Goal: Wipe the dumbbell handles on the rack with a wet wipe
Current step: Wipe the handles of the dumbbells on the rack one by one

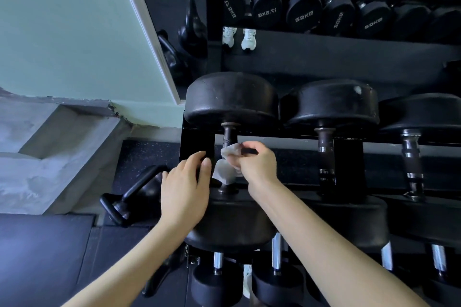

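Wet wipe (224, 172), white and crumpled, wraps dumbbell handle (229, 136), clutched by right hand (258, 164); left hand (184, 189) relaxed.

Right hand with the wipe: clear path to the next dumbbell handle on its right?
Probably yes. The right hand holds the wipe on the end handle; the next handle lies bare beside it, nothing between.

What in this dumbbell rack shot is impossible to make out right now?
Head view only.
1. The leftmost dumbbell handle: its middle is covered by the wet wipe.
2. The rightmost dumbbell: cut off by the right edge.
3. The lower-row dumbbells: mostly hidden under the upper row and the right forearm.
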`<state>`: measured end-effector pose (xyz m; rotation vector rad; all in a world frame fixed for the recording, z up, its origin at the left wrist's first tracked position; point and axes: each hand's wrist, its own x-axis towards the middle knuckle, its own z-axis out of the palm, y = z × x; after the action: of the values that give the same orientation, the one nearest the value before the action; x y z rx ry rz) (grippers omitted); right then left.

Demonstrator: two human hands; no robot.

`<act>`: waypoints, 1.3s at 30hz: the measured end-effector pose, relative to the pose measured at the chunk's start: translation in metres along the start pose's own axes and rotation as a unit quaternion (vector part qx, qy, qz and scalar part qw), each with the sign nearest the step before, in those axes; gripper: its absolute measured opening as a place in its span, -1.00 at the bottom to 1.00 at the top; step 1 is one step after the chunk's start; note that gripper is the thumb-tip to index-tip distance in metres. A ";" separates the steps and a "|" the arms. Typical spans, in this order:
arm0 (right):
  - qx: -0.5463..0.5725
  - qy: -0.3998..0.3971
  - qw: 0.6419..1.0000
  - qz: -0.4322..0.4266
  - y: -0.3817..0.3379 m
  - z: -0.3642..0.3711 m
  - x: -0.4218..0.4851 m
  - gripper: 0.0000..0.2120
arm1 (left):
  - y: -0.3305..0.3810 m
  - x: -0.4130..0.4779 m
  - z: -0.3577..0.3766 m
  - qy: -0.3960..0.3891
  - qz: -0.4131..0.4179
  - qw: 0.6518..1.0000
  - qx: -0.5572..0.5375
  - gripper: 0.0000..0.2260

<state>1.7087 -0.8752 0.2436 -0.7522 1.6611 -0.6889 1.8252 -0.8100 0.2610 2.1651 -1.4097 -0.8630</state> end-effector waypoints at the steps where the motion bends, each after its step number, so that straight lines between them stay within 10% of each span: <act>1: -0.002 0.001 1.000 -0.015 0.001 0.003 0.005 -0.75 | -0.002 -0.003 0.004 0.002 -0.021 0.999 -0.037 -0.53; 22: -0.033 -0.252 0.961 0.112 0.007 -0.023 0.028 -0.86 | -0.006 -0.001 0.009 -0.002 -0.035 0.993 -0.110 -0.68; 29: 0.164 -0.257 0.952 0.032 -0.010 -0.015 0.067 -0.85 | -0.008 -0.001 0.011 0.015 -0.033 0.992 -0.117 -0.68; 39: 0.008 -0.221 0.972 0.078 0.008 -0.040 0.022 -0.70 | -0.007 0.000 0.011 0.017 -0.033 0.996 -0.083 -0.68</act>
<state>1.6652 -0.8850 0.2322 -0.6965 1.2870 -0.3866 1.8228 -0.8074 0.2484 2.1011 -1.2108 -0.9286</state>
